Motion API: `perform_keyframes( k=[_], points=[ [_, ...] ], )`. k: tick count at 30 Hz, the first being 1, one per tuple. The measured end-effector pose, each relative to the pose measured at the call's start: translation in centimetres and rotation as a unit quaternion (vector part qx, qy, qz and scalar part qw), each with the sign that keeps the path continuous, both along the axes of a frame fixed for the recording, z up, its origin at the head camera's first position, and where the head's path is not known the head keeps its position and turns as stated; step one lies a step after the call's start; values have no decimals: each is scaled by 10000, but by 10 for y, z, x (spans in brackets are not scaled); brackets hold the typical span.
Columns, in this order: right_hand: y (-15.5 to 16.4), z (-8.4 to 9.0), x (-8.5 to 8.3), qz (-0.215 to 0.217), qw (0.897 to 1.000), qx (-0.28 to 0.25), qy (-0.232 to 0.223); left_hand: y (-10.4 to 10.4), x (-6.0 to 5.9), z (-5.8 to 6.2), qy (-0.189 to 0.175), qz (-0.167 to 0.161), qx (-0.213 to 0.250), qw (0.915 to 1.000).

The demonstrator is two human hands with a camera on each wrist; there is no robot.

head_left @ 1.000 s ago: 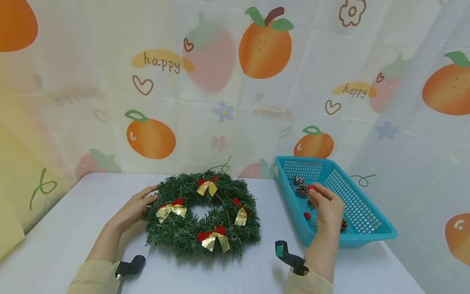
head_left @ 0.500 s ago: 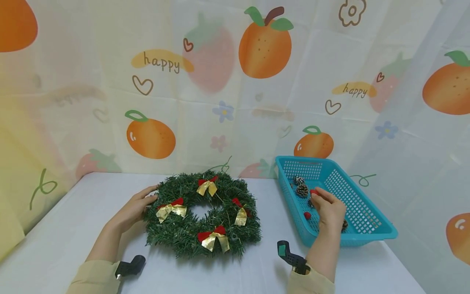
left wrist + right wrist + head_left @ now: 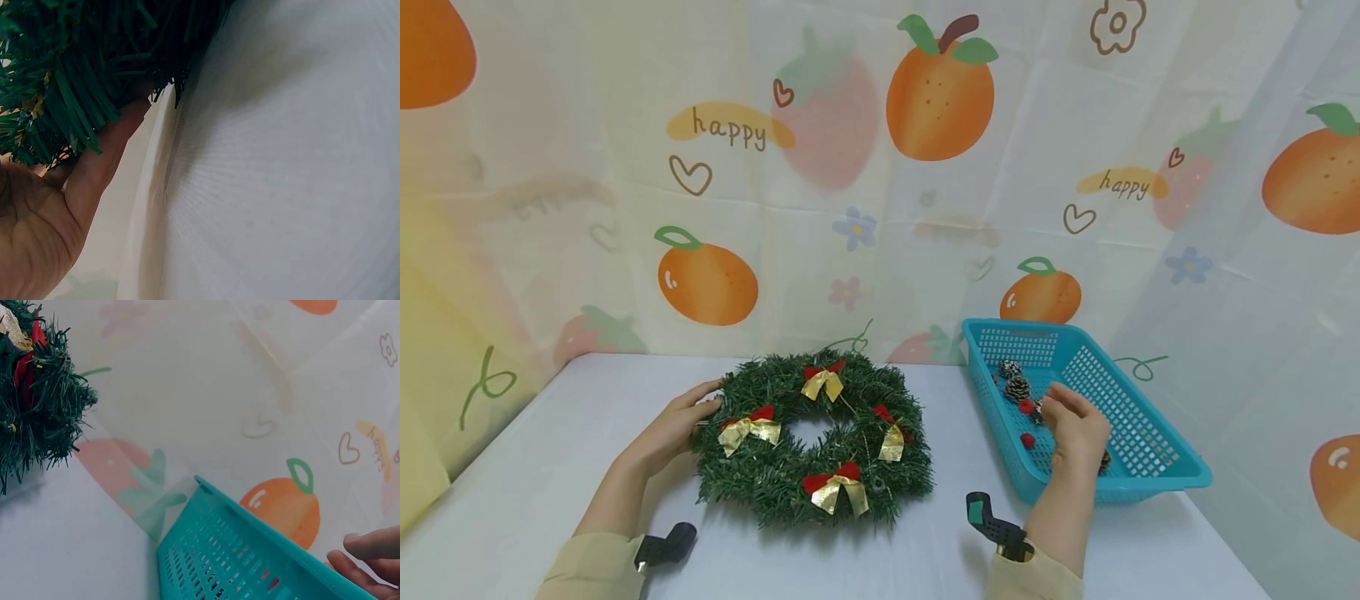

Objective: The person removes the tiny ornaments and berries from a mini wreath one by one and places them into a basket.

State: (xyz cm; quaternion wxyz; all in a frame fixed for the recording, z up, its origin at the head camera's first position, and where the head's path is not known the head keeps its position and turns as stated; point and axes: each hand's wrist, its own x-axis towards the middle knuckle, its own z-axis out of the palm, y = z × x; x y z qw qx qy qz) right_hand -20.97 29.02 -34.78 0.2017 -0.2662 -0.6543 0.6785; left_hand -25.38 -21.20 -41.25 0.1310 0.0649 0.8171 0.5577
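A green wreath (image 3: 748,479) with red and gold bows (image 3: 835,486) lies on the table. My left hand (image 3: 672,427) grips its left edge; in the left wrist view the fingertips disappear among the green tinsel (image 3: 75,94). Over the blue basket (image 3: 1157,482) is my right hand (image 3: 1078,429), thumb and fingers slightly apart with nothing visible between them. A small red ball (image 3: 1026,406) lies in the basket just left of these fingers, and another red ball (image 3: 1027,440) lies nearer the front. Pine cones (image 3: 1017,388) sit around them, some partly hidden by the hand.
The white-covered table (image 3: 955,550) extends between wreath and basket. A fruit-printed curtain (image 3: 880,275) hangs behind it. The basket's raised side wall (image 3: 237,550) stands beside the right hand. Black camera mounts (image 3: 666,546) are strapped to both wrists.
The red ball that my right hand pinched has been let go and now lies in the basket. That hand shifted slightly right. The left hand and wreath stay put.
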Motion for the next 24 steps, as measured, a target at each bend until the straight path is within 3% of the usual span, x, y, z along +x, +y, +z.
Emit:
perform_keyframes(
  k=[14,24],
  points=[
    [-1,1,2,-51,9996,-139,234,-2,0,-1,21,1,-8,10000],
    [0,1,1,-63,9996,-217,149,0,0,0,52,-4,-71,10000]
  ],
)
